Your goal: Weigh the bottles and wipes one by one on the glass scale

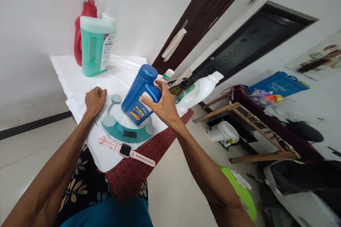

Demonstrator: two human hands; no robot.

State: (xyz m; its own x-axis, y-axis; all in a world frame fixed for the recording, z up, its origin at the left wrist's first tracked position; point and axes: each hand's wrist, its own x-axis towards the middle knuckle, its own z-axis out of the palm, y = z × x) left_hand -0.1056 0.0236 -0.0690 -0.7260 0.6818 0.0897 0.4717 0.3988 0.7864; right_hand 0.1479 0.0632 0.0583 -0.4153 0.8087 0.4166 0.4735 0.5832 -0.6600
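My right hand (161, 104) is wrapped round a blue plastic bottle (138, 90) that stands tilted on a round glass scale (128, 127). My left hand (95, 100) is closed in a fist and rests on the white cloth (71, 78) at the scale's left rim, with nothing visible in it. A pink smartwatch (126, 150) lies flat on the cloth just in front of the scale.
A green detergent jug (96, 44) and a red bottle (80, 32) stand at the back of the table by the wall. A white jug (202, 88) and small bottles lie at the right. A wooden bench (255, 127) and a white kettle (222, 133) are on the right.
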